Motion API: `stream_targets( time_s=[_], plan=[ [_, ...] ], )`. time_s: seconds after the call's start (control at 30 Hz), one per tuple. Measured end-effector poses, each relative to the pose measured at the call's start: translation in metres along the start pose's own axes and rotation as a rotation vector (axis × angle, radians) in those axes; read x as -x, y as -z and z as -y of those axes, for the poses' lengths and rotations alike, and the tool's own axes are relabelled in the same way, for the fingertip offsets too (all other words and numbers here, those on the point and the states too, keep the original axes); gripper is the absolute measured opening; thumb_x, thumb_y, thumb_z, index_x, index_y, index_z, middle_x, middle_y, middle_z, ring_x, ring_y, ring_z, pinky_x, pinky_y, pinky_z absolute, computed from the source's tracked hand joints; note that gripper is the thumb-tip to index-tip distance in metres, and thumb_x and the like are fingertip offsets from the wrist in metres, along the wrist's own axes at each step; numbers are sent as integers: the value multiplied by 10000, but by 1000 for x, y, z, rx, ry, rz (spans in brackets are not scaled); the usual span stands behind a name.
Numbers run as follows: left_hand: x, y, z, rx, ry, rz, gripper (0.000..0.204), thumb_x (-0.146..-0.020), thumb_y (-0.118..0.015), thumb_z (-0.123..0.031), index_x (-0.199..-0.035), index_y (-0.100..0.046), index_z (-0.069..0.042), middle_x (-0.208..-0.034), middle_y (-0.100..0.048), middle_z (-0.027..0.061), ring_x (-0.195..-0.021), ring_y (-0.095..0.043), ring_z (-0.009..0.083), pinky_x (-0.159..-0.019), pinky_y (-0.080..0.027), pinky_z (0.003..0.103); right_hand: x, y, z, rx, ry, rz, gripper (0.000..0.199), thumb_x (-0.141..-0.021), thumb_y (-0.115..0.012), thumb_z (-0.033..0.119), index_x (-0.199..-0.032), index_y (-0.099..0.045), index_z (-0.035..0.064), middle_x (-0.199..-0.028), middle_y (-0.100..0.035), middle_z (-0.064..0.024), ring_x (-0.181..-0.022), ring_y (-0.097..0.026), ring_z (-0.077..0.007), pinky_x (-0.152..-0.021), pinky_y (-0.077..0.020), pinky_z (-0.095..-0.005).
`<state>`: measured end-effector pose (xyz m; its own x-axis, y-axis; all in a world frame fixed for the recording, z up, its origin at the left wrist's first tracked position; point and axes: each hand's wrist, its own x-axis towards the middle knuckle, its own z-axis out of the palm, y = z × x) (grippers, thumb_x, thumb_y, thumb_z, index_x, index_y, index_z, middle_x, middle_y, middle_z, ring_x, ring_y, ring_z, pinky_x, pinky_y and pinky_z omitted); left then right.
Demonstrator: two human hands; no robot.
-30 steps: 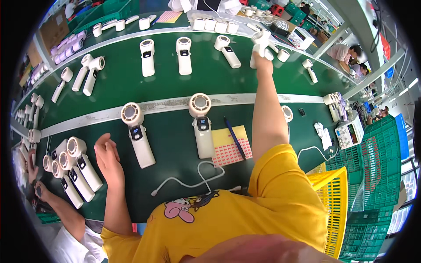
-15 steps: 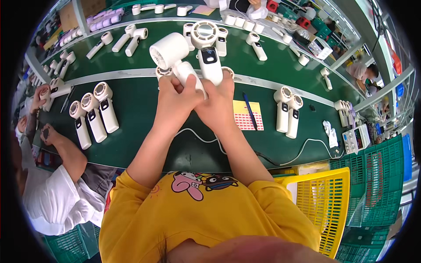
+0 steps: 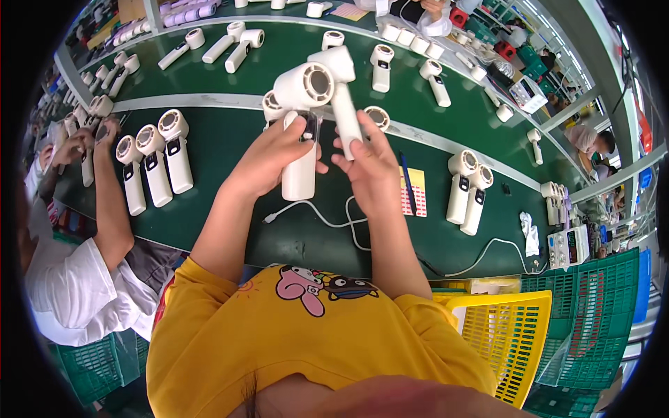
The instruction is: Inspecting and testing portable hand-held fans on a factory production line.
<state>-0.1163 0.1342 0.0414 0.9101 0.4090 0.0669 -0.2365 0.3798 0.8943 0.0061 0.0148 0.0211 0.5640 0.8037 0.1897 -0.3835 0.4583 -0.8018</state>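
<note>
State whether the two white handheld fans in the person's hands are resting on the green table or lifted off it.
Lifted. The left hand and right hand each grip a white handheld fan by its handle above the green table.

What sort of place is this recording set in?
Likely a factory assembly line: rows of identical white handheld fans lie along a long green bench, a co-worker sits alongside, and plastic crates stand nearby.

Two white handheld fans [image 3: 306, 111], upright, side by side above green bench.
</note>
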Motion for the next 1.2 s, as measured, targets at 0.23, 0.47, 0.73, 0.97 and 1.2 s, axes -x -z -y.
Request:
stream_targets(
  time_s=[0.23, 0.47, 0.73, 0.97, 1.2],
  plan=[
    [-5, 0, 8, 18, -56, -140, 341, -751, -509, -41, -1065, -403, 39, -872, -540, 161, -734, -574, 247, -658, -483, 325, -9, 14, -12, -109, -134, 73, 387, -800, -561, 92, -1134, -405, -26, -913, -539, -136, -780, -536, -180, -714, -450, -300],
    [2, 1, 13, 326, -122, 126, 426, -688, -434, 36, -1110, -378, 33, -932, -534, 182, -738, -559, 254, -660, -477, 355, -4, 3, -4, 229, -38, -68, 340, -810, -550, 140, -1077, -412, -21, -833, -521, -111, -680, -510, -172, -622, -442, -288],
    [3, -5, 18, 330, -204, 161, 486, -654, -407, 64, -1136, -364, 21, -954, -533, 173, -733, -542, 247, -649, -468, 355, 3, -9, -5, 103, -7, 167, 366, -837, -512, 97, -1132, -341, -35, -878, -529, -139, -677, -518, -180, -605, -457, -288],
    [6, -14, 15, 202, -216, 71, 555, -643, -369, 84, -1190, -319, 14, -955, -540, 165, -703, -538, 226, -637, -459, 322, 5, -13, 3, 98, 54, 164, 432, -791, -426, -9, -1202, -294, -3, -920, -515, -164, -661, -513, -187, -588, -459, -294],
    [7, -13, 20, 101, -194, -4, 619, -625, -354, 105, -1232, -267, 20, -963, -545, 162, -679, -533, 208, -640, -452, 288, 5, -11, 1, 50, 127, 222, 524, -742, -366, -54, -1247, -244, 12, -944, -502, -182, -660, -509, -198, -584, -456, -298]
  ],
)
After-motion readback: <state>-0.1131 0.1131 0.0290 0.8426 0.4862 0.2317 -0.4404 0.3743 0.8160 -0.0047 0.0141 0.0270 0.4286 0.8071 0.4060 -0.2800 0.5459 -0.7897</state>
